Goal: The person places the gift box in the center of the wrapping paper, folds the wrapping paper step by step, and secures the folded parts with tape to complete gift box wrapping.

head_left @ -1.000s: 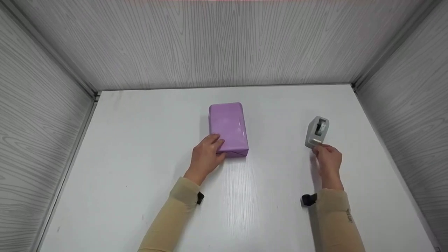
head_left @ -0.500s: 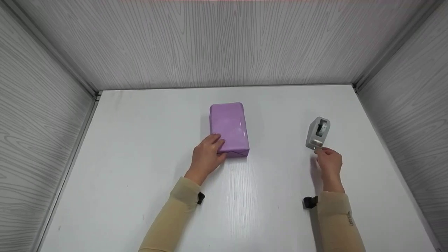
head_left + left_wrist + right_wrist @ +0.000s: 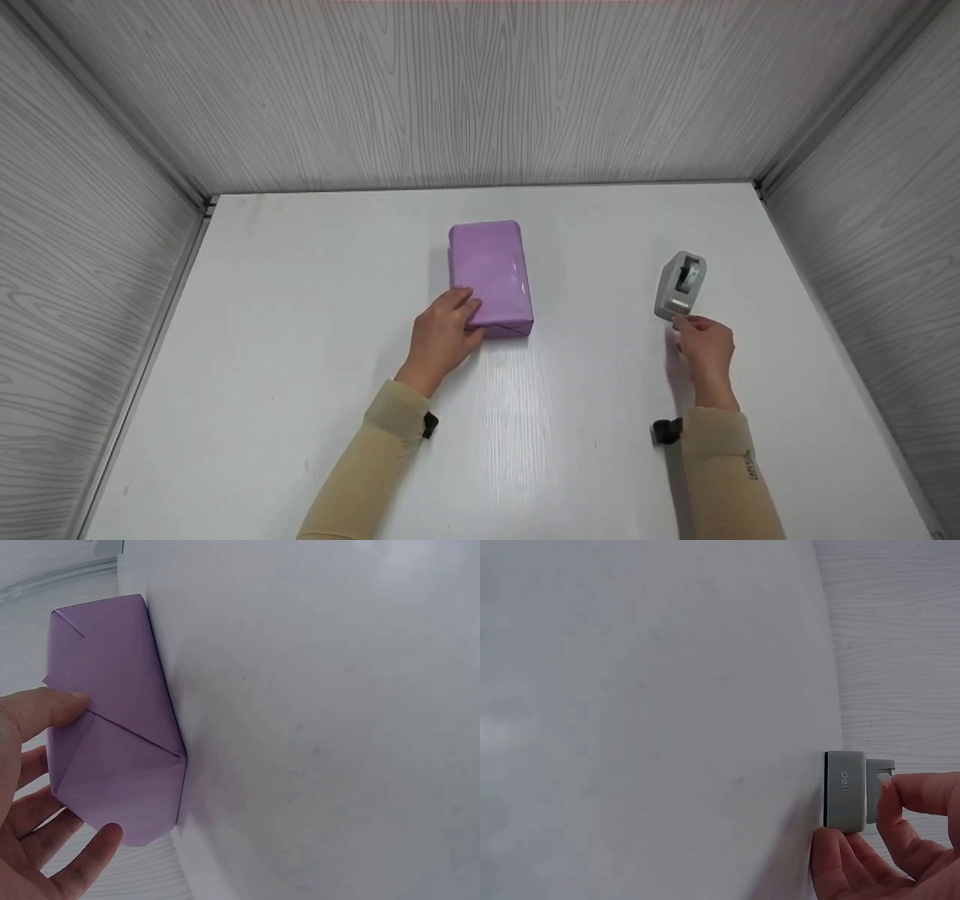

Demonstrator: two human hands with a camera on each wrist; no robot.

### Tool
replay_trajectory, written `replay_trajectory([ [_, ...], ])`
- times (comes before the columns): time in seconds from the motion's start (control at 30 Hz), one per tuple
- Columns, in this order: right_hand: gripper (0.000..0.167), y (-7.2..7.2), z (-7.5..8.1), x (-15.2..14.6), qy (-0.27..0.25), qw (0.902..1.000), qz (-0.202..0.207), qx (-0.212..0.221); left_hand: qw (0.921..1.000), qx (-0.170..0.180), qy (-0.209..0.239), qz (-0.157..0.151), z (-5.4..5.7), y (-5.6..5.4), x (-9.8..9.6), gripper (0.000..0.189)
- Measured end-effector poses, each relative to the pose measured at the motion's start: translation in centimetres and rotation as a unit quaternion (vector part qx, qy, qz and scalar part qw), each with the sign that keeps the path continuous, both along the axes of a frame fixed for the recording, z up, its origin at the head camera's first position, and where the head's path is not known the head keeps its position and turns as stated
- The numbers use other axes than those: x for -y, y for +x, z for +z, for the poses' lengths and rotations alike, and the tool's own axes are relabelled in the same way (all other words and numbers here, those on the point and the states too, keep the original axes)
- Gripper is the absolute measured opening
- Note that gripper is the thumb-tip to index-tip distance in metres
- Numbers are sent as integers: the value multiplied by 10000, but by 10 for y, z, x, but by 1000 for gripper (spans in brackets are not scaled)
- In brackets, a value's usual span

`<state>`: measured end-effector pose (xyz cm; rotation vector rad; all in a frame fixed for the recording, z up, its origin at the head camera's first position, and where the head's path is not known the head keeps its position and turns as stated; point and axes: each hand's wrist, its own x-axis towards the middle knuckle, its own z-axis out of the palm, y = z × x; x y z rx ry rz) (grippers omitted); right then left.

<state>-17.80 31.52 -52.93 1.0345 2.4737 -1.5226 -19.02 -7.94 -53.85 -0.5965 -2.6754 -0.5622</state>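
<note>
A box wrapped in shiny purple paper (image 3: 491,266) lies near the middle of the white table. My left hand (image 3: 441,334) holds its near left corner, fingers on top and thumb on the folded end. In the left wrist view the thumb presses beside the slanting seam of the end flap (image 3: 131,731). On the right stands a grey tape dispenser (image 3: 670,289) with a roll of clear tape (image 3: 691,276). Thumb and index finger of my right hand (image 3: 707,352) pinch the tape's end at the dispenser's near edge; the other fingers curl below, beside its base.
The white table (image 3: 300,300) is bounded by a grey wood-grain back wall (image 3: 480,97) and side walls at left and right. Between the wrapped box and the dispenser lies a stretch of bare tabletop.
My right hand has drawn back slightly toward me from the dispenser, its thumb and index finger staying together at the near edge. The left hand and the wrapped box have stayed put.
</note>
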Motion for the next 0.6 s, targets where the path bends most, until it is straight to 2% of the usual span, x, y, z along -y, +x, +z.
replay_trajectory([
  [0.27, 51, 1, 1, 2, -517, 9983, -225, -166, 9999, 31, 114, 23, -1, 1, -1, 41],
  [0.6, 53, 2, 1, 3, -614, 9971, -409, -168, 10000, -35, 65, 16, -1, 1, 0, 41],
])
